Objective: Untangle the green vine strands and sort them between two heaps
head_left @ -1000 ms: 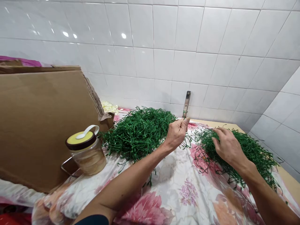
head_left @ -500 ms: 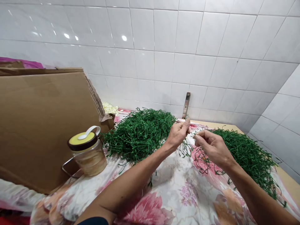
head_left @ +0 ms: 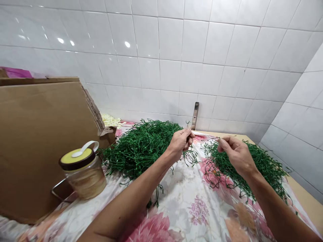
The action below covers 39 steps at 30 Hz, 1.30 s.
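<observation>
My left hand (head_left: 179, 142) is closed in a pinch around thin green artificial stems; one tip pokes up above the thumb and several strands (head_left: 190, 157) dangle below the fingers. To its right, my right hand (head_left: 236, 152) pinches thumb against fingertips, with a small bit of green showing at the tips. What exactly it grips is too small to make out. Beside and behind my left hand lies a big tangled pile of green stems (head_left: 143, 148). A second pile (head_left: 262, 164) spreads behind and to the right of my right hand.
A floral cloth (head_left: 181, 195) covers the table. At left stand a cardboard box (head_left: 40, 144) and a clear jar (head_left: 87, 183) with a yellow-topped lid. Pale yellow bits (head_left: 110, 120) lie behind the box. A metal bracket (head_left: 195, 116) is against the tiled wall.
My hands have moved apart, the right one drawing away from the left. The whole view has shifted a little, so the box, jar and piles appear farther left.
</observation>
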Motion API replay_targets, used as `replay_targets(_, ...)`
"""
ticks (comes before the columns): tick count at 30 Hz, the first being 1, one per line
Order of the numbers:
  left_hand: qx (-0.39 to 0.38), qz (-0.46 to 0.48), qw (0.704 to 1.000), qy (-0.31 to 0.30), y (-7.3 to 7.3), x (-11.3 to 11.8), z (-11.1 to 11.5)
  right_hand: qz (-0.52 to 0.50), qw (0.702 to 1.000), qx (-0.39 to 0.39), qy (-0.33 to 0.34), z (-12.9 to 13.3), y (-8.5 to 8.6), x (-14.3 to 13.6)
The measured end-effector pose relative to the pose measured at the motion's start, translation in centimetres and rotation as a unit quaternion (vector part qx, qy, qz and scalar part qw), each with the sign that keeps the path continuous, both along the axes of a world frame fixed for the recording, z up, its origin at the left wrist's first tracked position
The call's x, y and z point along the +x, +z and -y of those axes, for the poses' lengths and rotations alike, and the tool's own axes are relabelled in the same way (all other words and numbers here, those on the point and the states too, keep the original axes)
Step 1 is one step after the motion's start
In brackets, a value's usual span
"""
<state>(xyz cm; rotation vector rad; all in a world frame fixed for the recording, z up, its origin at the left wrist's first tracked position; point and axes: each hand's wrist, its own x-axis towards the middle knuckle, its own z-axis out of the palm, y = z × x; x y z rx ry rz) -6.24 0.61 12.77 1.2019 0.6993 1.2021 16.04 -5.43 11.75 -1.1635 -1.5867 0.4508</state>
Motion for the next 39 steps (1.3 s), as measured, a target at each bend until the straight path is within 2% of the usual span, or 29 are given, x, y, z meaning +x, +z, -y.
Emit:
replay_targets(2, -0.020, 0.014, 1.000, -0.019, 0.2, -0.2, 0.0, 0.083, 0.994, 0.008, -0.069, -0.8, -0.2, 1.8)
replay_targets(5, -0.051, 0.040, 0.997, -0.050, 0.5, -0.3, 0.1, 0.240, 0.955, 0.045, -0.170, -1.6, -0.3, 3.9)
replay_targets(7, -0.070, 0.056, 0.994, -0.065, 0.5, -0.2, 0.2, 0.286, 0.938, 0.058, -0.186, -1.6, 0.2, 4.2)
replay_targets(9, -0.090, 0.067, 0.991, -0.074, 0.5, 0.0, 0.3, 0.279, 0.950, 0.037, -0.137, -1.1, 1.0, 3.3)
replay_targets(11, -0.104, 0.074, 0.989, -0.080, 0.4, 0.2, 0.5, 0.260, 0.964, 0.003, -0.052, -0.4, 1.8, 1.4)
replay_targets(13, -0.109, 0.083, 0.987, -0.088, 0.4, 0.4, 0.6, 0.252, 0.967, 0.003, 0.036, -0.2, 2.3, -0.7)
replay_targets(16, -0.106, 0.102, 0.984, -0.103, 0.2, 0.5, 0.7, 0.205, 0.966, 0.008, 0.157, -0.8, 2.0, -3.2)
replay_targets(18, -0.099, 0.110, 0.983, -0.104, 0.0, 0.3, 0.5, 0.168, 0.966, -0.013, 0.196, -1.6, 1.4, -4.0)
replay_targets(22, -0.073, 0.085, 0.989, -0.092, -0.6, 0.1, -0.6, 0.121, 0.971, -0.070, 0.193, -3.0, 0.6, -3.7)
replay_targets(24, -0.055, 0.052, 0.995, -0.064, -1.0, 0.1, -1.2, 0.099, 0.971, -0.089, 0.197, -3.5, 0.5, -3.1)
replay_targets(28, 0.022, -0.035, 0.999, -0.023, -1.9, 0.3, -1.8, 0.035, 0.971, -0.124, 0.200, -4.6, 0.7, -1.9)
replay_targets(32, 0.084, -0.131, 0.985, -0.070, -2.7, 0.6, -1.7, -0.006, 0.968, -0.145, 0.203, -5.8, 0.8, -1.0)
replay_targets(35, 0.096, -0.145, 0.978, -0.117, -3.4, 0.9, -1.6, -0.019, 0.964, -0.149, 0.218, -6.4, 0.8, -0.8)
replay_targets(39, 0.101, -0.173, 0.972, -0.124, -4.1, 1.1, -1.9, -0.001, 0.962, -0.151, 0.229, -6.8, 0.5, -0.7)
